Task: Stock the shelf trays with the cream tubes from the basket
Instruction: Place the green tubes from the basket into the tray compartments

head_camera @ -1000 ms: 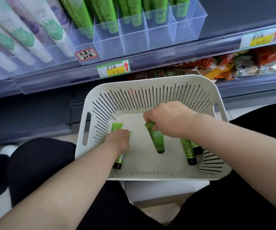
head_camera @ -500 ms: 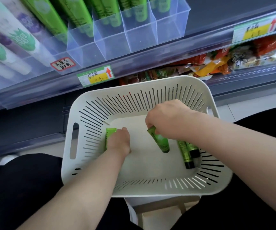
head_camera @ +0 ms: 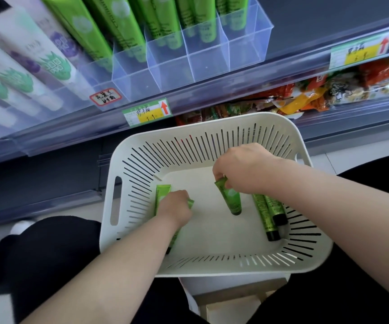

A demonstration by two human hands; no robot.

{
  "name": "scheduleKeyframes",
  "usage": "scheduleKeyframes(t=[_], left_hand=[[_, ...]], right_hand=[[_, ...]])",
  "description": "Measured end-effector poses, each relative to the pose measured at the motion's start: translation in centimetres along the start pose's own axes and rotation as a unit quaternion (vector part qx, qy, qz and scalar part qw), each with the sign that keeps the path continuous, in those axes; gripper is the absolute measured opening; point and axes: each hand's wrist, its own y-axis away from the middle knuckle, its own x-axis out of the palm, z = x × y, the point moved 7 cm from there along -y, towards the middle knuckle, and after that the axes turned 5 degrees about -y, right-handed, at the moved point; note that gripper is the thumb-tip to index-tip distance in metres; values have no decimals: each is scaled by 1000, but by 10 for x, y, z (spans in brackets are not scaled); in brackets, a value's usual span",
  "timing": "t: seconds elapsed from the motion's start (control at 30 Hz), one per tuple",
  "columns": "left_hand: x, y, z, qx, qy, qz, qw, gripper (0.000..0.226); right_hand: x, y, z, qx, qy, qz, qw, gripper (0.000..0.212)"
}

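Right hand: fingers and thumb pinch the flat crimped end of the first cream tube. This tube hangs inside the basket with its dark cap end pointing down toward the basket floor. Contact between cap and floor cannot be determined.

Left hand: fingers are curled down over the second cream tube and grasp it at the left side of the basket floor. The crimped end projects beyond the knuckles. A further green edge shows just beside the fingers; whether it belongs to the same tube cannot be determined.

Two loose cream tubes lie side by side, touching, against the right wall of the basket, caps toward the person.

The basket is white with slatted walls. It rests on a wooden stool between the person's knees.

The shelf trays stand above and behind the basket. They are clear, divided compartments holding stocked green tubes. White tubes fill the section to the left. A price label is fixed to the shelf edge. Snack packets occupy the lower shelf to the right.
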Motion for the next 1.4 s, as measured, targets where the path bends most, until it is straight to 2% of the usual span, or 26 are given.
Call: scheduleKeyframes(t=[0.07, 0.2, 0.33, 0.43, 0.53, 0.63, 0.87, 1.0, 1.2, 1.4], left_hand=[[-10, 7, -3, 20, 32, -20, 999, 32], [-54, 30, -3, 45, 105, -109, 987, 18], [-109, 69, -7, 124, 169, -208, 955, 14], [-164, 98, -10, 172, 189, -290, 922, 14], [-230, 127, -16, 204, 226, -371, 878, 14], [-287, 149, -33, 222, 252, -420, 843, 13], [-375, 176, -67, 228, 278, -508, 783, 17], [-393, 163, -81, 220, 259, -522, 782, 17], [-389, 119, -90, 191, 246, -489, 815, 18], [-382, 87, -108, 176, 230, -452, 844, 19]], right_hand=[[-5, -2, 1, 2, 5, -15, 1000, 24], [-18, -2, 4, 6, -1, -60, 998, 23], [-32, 11, 3, 13, -22, -110, 994, 26], [-56, 33, -4, 20, -34, -191, 981, 26], [-100, 61, -12, 20, -43, -312, 949, 22], [-149, 81, -15, 27, -30, -409, 912, 23], [-249, 94, -26, 60, 27, -561, 825, 24], [-263, 72, -40, 75, 42, -554, 828, 31], [-233, 34, -73, 83, 17, -488, 869, 44], [-242, 12, -86, 70, -8, -463, 884, 42]])
